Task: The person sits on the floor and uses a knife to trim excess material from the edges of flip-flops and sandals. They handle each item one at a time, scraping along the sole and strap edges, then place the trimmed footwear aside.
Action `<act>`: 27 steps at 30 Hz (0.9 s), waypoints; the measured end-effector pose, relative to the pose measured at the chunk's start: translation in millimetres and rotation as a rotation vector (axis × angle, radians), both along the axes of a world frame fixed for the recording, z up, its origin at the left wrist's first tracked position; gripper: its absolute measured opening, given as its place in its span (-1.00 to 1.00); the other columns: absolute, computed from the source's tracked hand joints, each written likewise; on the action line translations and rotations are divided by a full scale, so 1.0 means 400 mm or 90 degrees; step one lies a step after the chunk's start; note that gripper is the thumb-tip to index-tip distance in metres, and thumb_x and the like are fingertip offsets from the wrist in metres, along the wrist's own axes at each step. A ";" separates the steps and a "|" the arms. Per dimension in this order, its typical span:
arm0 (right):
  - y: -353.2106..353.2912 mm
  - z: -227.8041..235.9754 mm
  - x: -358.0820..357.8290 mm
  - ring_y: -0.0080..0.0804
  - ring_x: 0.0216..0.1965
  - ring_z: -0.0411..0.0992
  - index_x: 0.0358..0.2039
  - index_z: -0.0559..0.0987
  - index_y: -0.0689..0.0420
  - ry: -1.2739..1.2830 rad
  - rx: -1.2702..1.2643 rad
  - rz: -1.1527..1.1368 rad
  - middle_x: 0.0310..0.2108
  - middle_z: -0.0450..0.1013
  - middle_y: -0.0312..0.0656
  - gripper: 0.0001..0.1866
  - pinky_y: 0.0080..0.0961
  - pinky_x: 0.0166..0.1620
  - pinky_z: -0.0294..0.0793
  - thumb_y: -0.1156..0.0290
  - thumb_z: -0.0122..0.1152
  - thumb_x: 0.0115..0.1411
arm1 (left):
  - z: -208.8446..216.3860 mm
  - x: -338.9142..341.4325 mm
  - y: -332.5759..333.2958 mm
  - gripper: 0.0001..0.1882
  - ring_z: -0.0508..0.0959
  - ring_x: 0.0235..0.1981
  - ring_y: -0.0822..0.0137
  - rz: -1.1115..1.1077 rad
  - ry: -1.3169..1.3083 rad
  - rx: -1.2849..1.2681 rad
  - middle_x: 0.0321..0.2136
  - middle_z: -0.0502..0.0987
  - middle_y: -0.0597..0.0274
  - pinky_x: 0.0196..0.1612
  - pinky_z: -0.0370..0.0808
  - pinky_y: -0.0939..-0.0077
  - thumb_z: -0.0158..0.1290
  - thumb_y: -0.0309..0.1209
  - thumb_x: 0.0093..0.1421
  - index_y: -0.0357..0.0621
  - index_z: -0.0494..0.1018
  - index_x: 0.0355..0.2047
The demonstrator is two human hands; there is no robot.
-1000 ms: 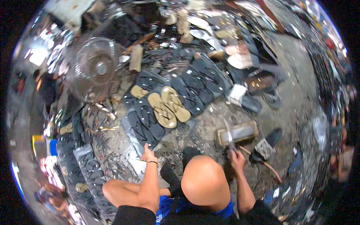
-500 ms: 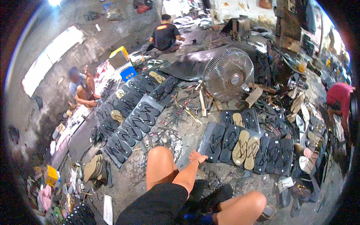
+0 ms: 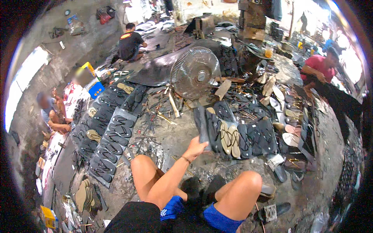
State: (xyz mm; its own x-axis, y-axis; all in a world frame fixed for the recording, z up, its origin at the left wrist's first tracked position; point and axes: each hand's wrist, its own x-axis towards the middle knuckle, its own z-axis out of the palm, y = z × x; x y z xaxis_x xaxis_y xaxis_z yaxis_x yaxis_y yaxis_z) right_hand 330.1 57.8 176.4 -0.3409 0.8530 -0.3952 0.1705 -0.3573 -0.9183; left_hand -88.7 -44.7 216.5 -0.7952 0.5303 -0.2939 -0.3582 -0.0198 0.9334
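Observation:
My left hand (image 3: pixel 196 149) reaches out between my knees, fingers closed on the near left edge of a dark grey sheet (image 3: pixel 201 126). That edge is raised and tilts upward beside the row on the sheet. Black flip-flops (image 3: pixel 254 139) lie side by side there, with a tan pair (image 3: pixel 230 140) among them. Just behind, a few more flip-flops (image 3: pixel 223 111) rest on another sheet. My right hand does not show.
A large fan (image 3: pixel 195 72) stands ahead amid scraps. More flip-flop rows (image 3: pixel 116 132) lie left, near a tan sole stack (image 3: pixel 86 196). People sit at far left (image 3: pixel 54 112), at the back (image 3: pixel 130 43) and at right (image 3: pixel 318 70). Loose sandals (image 3: pixel 291 139) lie on the right.
My left hand has lifted the sheet's left edge, which lay flat before. The view has swung right, and the person at right now sits more upright.

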 end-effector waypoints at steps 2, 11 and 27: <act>-0.037 0.059 0.038 -0.54 -0.39 0.37 -0.16 0.49 0.06 0.031 -0.022 -0.037 -0.34 0.42 -0.39 -0.56 -0.47 -0.38 0.42 -0.07 -0.07 0.35 | 0.116 0.050 0.095 -0.75 0.55 -0.38 0.39 -0.027 0.087 0.029 -0.31 0.52 0.31 -0.37 0.65 0.30 0.01 -0.56 0.21 -0.18 0.47 -0.08; -0.059 0.222 0.103 -0.51 -0.59 0.34 -0.11 0.44 -0.01 0.217 -0.198 -0.180 -0.44 0.40 -0.35 -0.53 -0.45 -0.58 0.42 -0.16 -0.13 0.36 | 0.313 0.302 0.086 -0.70 0.58 -0.11 0.17 0.020 -0.056 0.346 -0.10 0.55 0.12 -0.03 0.63 0.13 0.06 -0.55 0.26 -0.26 0.39 0.00; -0.234 0.256 -0.217 0.22 -0.27 0.52 0.00 0.32 0.23 -0.159 0.138 0.630 -0.34 0.54 0.15 -0.65 -0.04 -0.23 0.51 0.29 0.07 0.32 | 0.130 0.319 -0.275 -0.56 0.34 -0.78 0.43 0.087 -0.191 -0.133 -0.73 0.41 0.27 -0.74 0.33 0.52 -0.01 -0.07 0.35 -0.25 0.43 -0.44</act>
